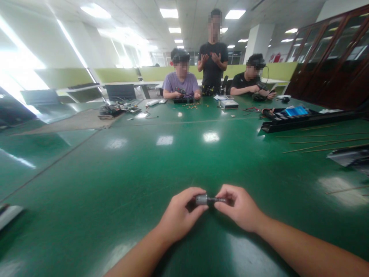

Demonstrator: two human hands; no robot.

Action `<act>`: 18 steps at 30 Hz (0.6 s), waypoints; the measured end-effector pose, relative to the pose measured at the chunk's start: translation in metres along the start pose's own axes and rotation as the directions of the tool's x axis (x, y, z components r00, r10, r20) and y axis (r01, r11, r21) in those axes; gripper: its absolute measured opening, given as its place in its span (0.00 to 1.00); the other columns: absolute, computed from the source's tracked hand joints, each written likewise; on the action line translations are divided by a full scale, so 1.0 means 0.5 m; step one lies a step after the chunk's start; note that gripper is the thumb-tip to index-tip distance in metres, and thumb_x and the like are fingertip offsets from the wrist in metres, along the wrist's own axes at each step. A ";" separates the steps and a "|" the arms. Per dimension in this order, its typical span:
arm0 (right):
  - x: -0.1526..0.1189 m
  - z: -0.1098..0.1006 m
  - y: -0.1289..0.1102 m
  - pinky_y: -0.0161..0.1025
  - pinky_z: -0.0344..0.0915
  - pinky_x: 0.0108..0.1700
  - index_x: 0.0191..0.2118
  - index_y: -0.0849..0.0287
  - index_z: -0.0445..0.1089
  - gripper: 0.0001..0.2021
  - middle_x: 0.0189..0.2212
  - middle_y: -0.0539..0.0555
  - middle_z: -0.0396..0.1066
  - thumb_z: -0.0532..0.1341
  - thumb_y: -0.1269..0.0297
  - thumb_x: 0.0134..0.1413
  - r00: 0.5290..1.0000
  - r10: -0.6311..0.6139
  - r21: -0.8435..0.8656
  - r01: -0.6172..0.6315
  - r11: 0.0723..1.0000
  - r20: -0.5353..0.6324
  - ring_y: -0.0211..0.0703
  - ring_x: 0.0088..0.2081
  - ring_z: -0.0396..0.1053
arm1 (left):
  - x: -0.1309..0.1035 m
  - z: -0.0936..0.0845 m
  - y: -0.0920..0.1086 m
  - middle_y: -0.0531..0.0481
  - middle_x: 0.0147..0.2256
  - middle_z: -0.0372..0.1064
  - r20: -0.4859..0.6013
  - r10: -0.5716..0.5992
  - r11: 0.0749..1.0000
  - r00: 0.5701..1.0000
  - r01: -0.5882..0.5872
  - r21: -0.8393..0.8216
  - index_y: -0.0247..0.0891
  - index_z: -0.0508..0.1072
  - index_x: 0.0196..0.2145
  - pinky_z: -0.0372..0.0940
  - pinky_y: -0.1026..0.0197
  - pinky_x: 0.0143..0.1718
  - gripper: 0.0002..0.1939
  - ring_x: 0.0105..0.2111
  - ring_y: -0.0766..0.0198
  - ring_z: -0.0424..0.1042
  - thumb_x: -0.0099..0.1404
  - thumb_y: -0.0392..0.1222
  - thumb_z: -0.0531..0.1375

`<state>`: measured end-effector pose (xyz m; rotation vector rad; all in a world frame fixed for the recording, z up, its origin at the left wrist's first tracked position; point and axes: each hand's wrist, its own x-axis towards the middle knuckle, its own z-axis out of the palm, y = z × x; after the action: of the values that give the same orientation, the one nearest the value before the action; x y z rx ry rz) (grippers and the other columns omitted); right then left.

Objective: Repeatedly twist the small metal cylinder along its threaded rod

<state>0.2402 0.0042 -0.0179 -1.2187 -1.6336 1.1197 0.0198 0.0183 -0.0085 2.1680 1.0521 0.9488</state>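
In the head view, my left hand (182, 211) is closed round a small grey cylinder with a thin dark shaft (202, 199), thumb below and fingers above. The cylinder lies level, and its shaft points right. My right hand (241, 209) pinches that shaft between thumb and fingertips. Both hands are over the near part of the green table (138, 165). The piece is too small to tell its exact kind, and my fingers partly hide it.
Thin rods (325, 142) and a long black channel (288, 125) lie to the right. Electronic parts (121, 109) are heaped at the far left. Across the table sit a person in purple (181, 80) and one in black (245, 81); another person (213, 57) stands between them.
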 end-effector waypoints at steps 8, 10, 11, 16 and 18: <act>-0.002 -0.001 -0.002 0.34 0.57 0.29 0.29 0.61 0.69 0.05 0.23 0.48 0.66 0.64 0.66 0.49 1.000 -0.011 -0.005 0.011 1.000 -0.020 0.37 0.25 0.62 | 0.003 -0.001 0.003 0.51 0.43 0.74 -0.016 0.019 1.000 1.000 -0.019 -0.002 0.43 0.72 0.46 0.67 0.62 0.45 0.14 0.42 0.63 0.73 0.62 0.39 0.65; -0.002 -0.001 0.000 0.34 0.56 0.29 0.29 0.61 0.69 0.04 0.23 0.48 0.65 0.64 0.66 0.49 1.000 -0.014 0.003 0.014 1.000 -0.018 0.37 0.25 0.61 | 0.002 -0.002 0.002 0.51 0.43 0.74 -0.021 0.021 1.000 1.000 -0.021 0.001 0.43 0.72 0.46 0.67 0.62 0.45 0.14 0.42 0.63 0.73 0.62 0.39 0.65; -0.002 -0.001 0.000 0.34 0.56 0.29 0.29 0.61 0.69 0.04 0.22 0.48 0.65 0.63 0.66 0.49 1.000 -0.014 0.008 0.014 1.000 -0.017 0.36 0.25 0.61 | 0.001 -0.002 0.002 0.51 0.43 0.74 -0.021 0.021 1.000 1.000 -0.021 0.003 0.43 0.72 0.46 0.67 0.62 0.45 0.14 0.42 0.63 0.73 0.62 0.39 0.65; -0.002 0.000 -0.001 0.34 0.56 0.29 0.29 0.61 0.68 0.05 0.22 0.48 0.65 0.63 0.65 0.49 1.000 -0.013 0.007 0.013 1.000 -0.027 0.36 0.25 0.60 | -0.002 -0.001 0.001 0.51 0.43 0.74 -0.032 0.031 0.999 0.999 -0.030 0.012 0.43 0.72 0.46 0.67 0.62 0.45 0.15 0.42 0.63 0.73 0.61 0.39 0.65; -0.002 0.000 0.000 0.34 0.56 0.29 0.29 0.61 0.68 0.05 0.22 0.48 0.65 0.63 0.65 0.49 0.999 -0.012 0.004 0.012 1.000 -0.032 0.37 0.25 0.61 | -0.002 -0.001 0.001 0.51 0.43 0.74 -0.040 0.039 0.999 0.998 -0.038 0.016 0.43 0.72 0.46 0.67 0.62 0.46 0.15 0.42 0.63 0.73 0.61 0.39 0.65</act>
<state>0.2403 0.0032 -0.0178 -1.2162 -1.6115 1.0908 0.0191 0.0175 -0.0081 2.1972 1.0434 1.0094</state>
